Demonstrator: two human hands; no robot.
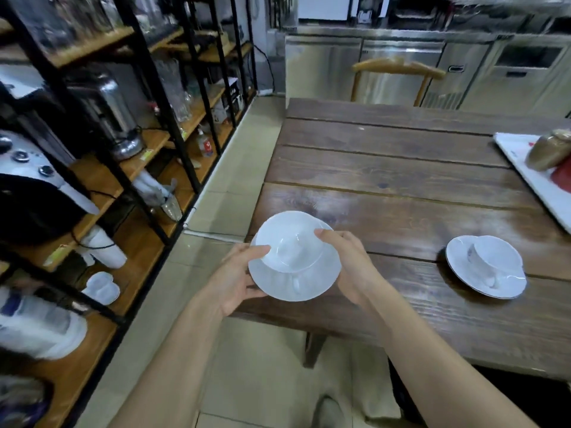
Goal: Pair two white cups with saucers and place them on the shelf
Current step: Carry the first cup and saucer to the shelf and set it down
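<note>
A white cup [290,242] sits on a white saucer [296,282], and both hands hold the pair in the air over the table's front left corner. My left hand [234,279] grips the saucer's left rim with the thumb against the cup. My right hand [346,264] holds the right side, its thumb on the cup's rim. A second white cup [497,261] stands on its saucer [463,261] on the wooden table [401,180], to the right. The shelf unit [129,168] with black posts and wooden boards stands to the left.
The shelves hold a metal urn [114,115], glassware, stacked white cups [103,247] and small white dishes [102,287]. A white tray [525,168] with a brown jar lies at the table's right edge. A wooden chair [398,67] and steel counters stand behind the table. Tiled floor runs between shelf and table.
</note>
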